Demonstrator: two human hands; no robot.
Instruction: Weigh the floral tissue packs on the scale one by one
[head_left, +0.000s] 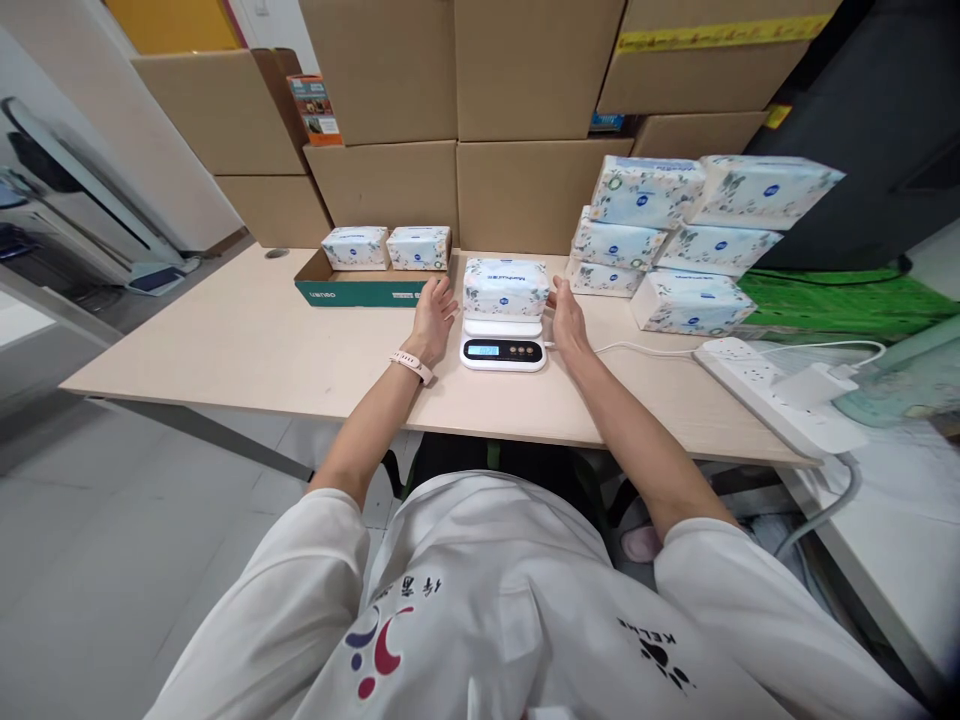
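Tissue pack (506, 291) partly hides the scale plate (502, 328) between spread left grip (435, 316) and right grip (568, 318).

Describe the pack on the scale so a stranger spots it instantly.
On the pale table, find the white scale between left hand and right hand. The floral tissue pack lies there alone; its lookalikes sit in the green box or the stacks at right.

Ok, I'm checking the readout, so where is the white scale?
In the head view, the white scale sits on the table near centre, between the left hand and right hand, with a tissue pack on top.
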